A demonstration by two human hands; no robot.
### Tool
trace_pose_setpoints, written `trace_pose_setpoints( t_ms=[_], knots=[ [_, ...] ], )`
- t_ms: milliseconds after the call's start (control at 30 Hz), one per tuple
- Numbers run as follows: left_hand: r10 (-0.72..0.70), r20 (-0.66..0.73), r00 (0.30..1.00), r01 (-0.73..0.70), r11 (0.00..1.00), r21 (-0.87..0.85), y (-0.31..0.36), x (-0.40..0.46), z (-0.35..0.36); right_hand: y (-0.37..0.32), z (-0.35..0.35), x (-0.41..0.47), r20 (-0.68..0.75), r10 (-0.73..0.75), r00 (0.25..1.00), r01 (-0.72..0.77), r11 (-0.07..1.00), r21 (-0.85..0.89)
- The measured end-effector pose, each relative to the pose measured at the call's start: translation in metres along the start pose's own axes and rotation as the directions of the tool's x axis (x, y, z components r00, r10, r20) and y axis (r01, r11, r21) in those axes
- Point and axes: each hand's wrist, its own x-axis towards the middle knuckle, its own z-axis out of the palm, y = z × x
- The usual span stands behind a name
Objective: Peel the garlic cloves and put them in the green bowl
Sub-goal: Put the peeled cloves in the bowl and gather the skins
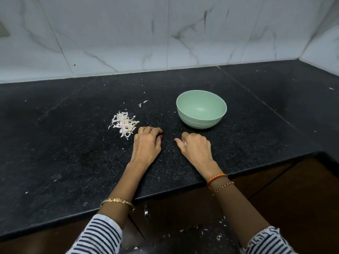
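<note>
Resting curled, seemingly empty, both hands' fingers [146, 132] lie just before the green bowl [201, 109], peel pile [123, 124] left.

The bowl [201, 109] is a pale, plain green inside and out. The countertop [73, 153] is black stone with fine white speckles. The pile of garlic skins [123, 123] to the left is white with faint pink tinges. The far wall [128, 33] is white marble-look tile with grey-brown veins. The sleeves [99, 235] carry dark navy and white stripes. A gold bangle [117, 201] circles the left wrist; orange and brown braided threads [217, 177] circle the right. Fingernails [161, 137] are red. The cabinet front [293, 189] below is dark brown.
</note>
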Motion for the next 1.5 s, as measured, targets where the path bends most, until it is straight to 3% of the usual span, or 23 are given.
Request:
trace_pose_setpoints(
  t_ms=[200, 333, 400, 467, 533, 600, 667, 767, 833, 900, 967, 1067, 1167, 1267, 1333, 1500],
  knots=[
    [0.003, -0.006, 1.000, -0.003, 1.000, -0.004, -0.001, -0.001, 0.000, 0.000, 0.001, 0.002, -0.009, 0.000, 1.000, 0.001, 1.000, 0.019],
    [0.003, -0.015, 1.000, -0.003, 1.000, -0.006, -0.001, -0.001, 0.001, 0.007, -0.001, 0.003, -0.095, 0.140, 0.986, -0.102, 0.939, 0.328],
    [0.011, -0.023, 1.000, -0.011, 1.000, -0.005, -0.002, -0.001, 0.002, 0.011, -0.002, 0.003, -0.124, 0.276, 0.953, -0.166, 0.820, 0.548],
    [0.017, -0.033, 0.999, -0.017, 1.000, -0.004, -0.003, -0.002, 0.002, 0.014, -0.004, 0.003, -0.101, 0.429, 0.898, -0.214, 0.624, 0.751],
    [0.020, -0.035, 0.999, -0.019, 1.000, 0.003, -0.003, -0.001, 0.003, 0.015, -0.009, 0.004, 0.022, 0.542, 0.840, -0.224, 0.310, 0.924],
    [0.019, -0.032, 0.999, -0.018, 1.000, 0.009, -0.003, -0.002, 0.003, 0.015, -0.019, 0.009, 0.179, 0.558, 0.810, -0.217, 0.002, 0.976],
    [0.022, -0.033, 0.999, -0.021, 1.000, 0.015, -0.003, -0.002, 0.003, 0.014, -0.034, 0.014, 0.219, 0.544, 0.810, -0.193, -0.106, 0.975],
    [0.037, -0.044, 0.998, -0.036, 0.999, 0.031, -0.002, -0.002, 0.002, 0.013, -0.058, 0.027, 0.183, 0.523, 0.833, -0.131, -0.135, 0.982],
    [0.062, -0.051, 0.997, -0.059, 0.996, 0.070, 0.000, -0.001, 0.002, 0.015, -0.069, 0.041, 0.157, 0.509, 0.846, -0.127, -0.094, 0.987],
    [0.076, -0.048, 0.996, -0.069, 0.990, 0.119, 0.000, 0.000, 0.002, 0.020, -0.074, 0.058, 0.128, 0.495, 0.859, -0.169, 0.038, 0.985],
    [0.060, -0.048, 0.997, -0.052, 0.988, 0.147, 0.003, 0.006, 0.000, 0.027, -0.072, 0.076, 0.049, 0.496, 0.867, -0.205, 0.265, 0.942],
    [0.056, -0.083, 0.995, -0.038, 0.979, 0.198, 0.009, 0.016, -0.001, 0.037, -0.061, 0.097, -0.102, 0.422, 0.901, -0.224, 0.652, 0.725],
    [0.087, -0.108, 0.990, -0.056, 0.964, 0.260, 0.009, 0.021, 0.003, 0.043, -0.052, 0.111, -0.035, 0.284, 0.958, -0.237, 0.858, 0.456],
    [0.072, -0.144, 0.987, -0.043, 0.980, 0.196, 0.004, 0.021, 0.006, 0.047, -0.049, 0.121, 0.101, 0.174, 0.980, -0.195, 0.942, 0.271],
    [0.046, -0.172, 0.984, -0.018, 0.987, 0.159, 0.003, 0.022, 0.007, 0.048, -0.049, 0.122, 0.139, 0.111, 0.984, -0.142, 0.960, 0.243],
    [0.027, -0.212, 0.977, -0.004, 0.994, 0.108, 0.000, 0.022, 0.010, 0.048, -0.050, 0.120, -0.019, 0.151, 0.988, -0.136, 0.935, 0.327]
  ],
)
